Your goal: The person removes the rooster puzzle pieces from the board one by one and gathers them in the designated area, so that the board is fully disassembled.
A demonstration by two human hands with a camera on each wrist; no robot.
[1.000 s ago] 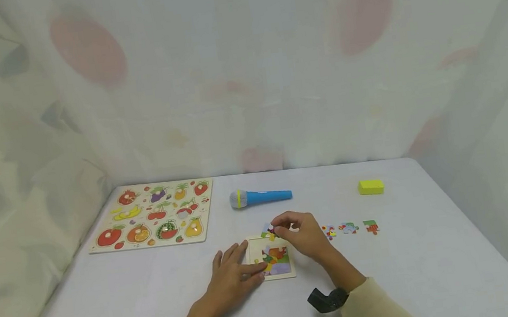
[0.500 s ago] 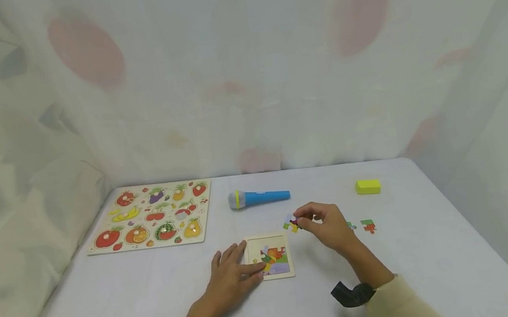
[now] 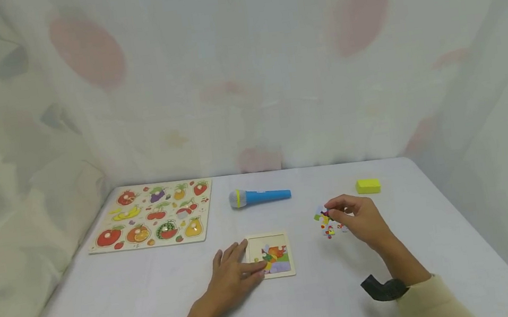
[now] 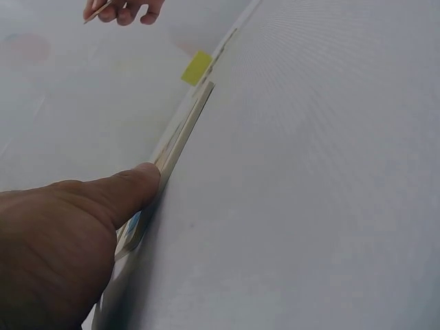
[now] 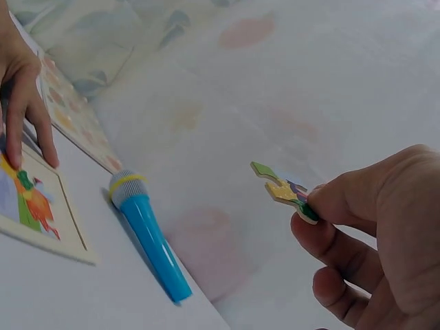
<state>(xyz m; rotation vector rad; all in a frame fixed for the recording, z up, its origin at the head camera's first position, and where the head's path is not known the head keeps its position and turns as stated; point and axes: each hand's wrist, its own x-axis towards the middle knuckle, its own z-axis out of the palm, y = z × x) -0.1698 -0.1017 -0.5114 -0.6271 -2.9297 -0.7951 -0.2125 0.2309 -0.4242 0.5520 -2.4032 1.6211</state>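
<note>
My right hand pinches a puzzle piece between thumb and index finger. The piece is green, yellow and purple, and in the right wrist view it is held up in the air. Below it on the table lies a loose jigsaw piece, with part of another beside it; the hand hides whatever else is there. My left hand rests with extended fingers on the left side of a small square wooden puzzle tray. Joined pieces in orange, green and lilac fill the tray's lower right part.
A fruit peg board lies at the back left of the white table. Behind the tray is a blue toy microphone with a grey head. A yellow block sits at the back right. Pale curtains surround the table.
My right hand has carried the pinched puzzle piece from the tray's back edge to the right, over the loose pieces, covering some of them. The left hand has stayed on the tray.
</note>
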